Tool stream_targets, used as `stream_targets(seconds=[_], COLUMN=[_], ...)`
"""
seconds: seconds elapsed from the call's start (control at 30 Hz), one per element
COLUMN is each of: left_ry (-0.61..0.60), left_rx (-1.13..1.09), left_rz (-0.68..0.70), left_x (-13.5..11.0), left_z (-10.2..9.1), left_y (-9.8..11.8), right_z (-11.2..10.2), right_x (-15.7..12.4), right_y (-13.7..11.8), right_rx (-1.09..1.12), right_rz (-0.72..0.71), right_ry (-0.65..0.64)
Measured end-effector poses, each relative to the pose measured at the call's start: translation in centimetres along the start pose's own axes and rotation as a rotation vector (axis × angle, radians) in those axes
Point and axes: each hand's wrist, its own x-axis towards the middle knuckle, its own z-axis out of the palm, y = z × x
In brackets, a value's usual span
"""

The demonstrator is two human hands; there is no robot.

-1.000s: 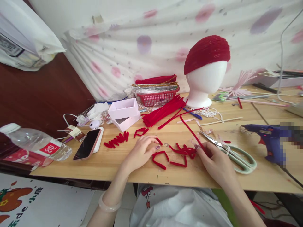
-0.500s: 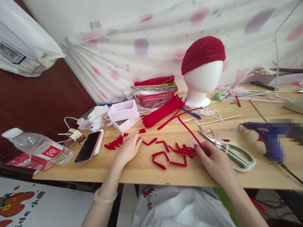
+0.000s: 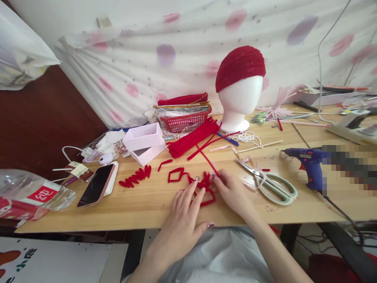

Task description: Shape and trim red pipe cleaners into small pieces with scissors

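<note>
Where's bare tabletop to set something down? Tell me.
The front-left wooden tabletop is bare between the pink-edged black phone and the left hand, in front of the row of short red fuzzy pieces. It is crowded by the right hand, among bent red fuzzy strips, and around the red plastic basket behind.

A long, straight, fuzzy red stem (image 3: 207, 160) slants away to the upper left, its near end hidden beside a jumbled pile of short red pieces (image 3: 205, 179). Just below the pile, partly covered, lies a sharply bent red piece (image 3: 209, 203). To the left, a red four-sided outline (image 3: 174, 181) lies flat, with a separate red angled strip (image 3: 165, 161) beyond it
</note>
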Motion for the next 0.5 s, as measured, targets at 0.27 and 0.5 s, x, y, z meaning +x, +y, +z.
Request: stream_targets(seconds=[0.27,0.5], left_ry=[0.053,0.255], left_rx=[0.209,0.421], left_rz=[-0.041,-0.297], left_x=[2.5,4.1], left_z=[1.7,0.1], left_y=[-0.2,-4.8], right_z=[-2.4,-6.4], right_x=[2.2,2.9], right_y=[0.0,-0.4], right_rx=[-0.157,-0.461], right_rz=[-0.006,-0.040], right_ry=[0.120,0.372])
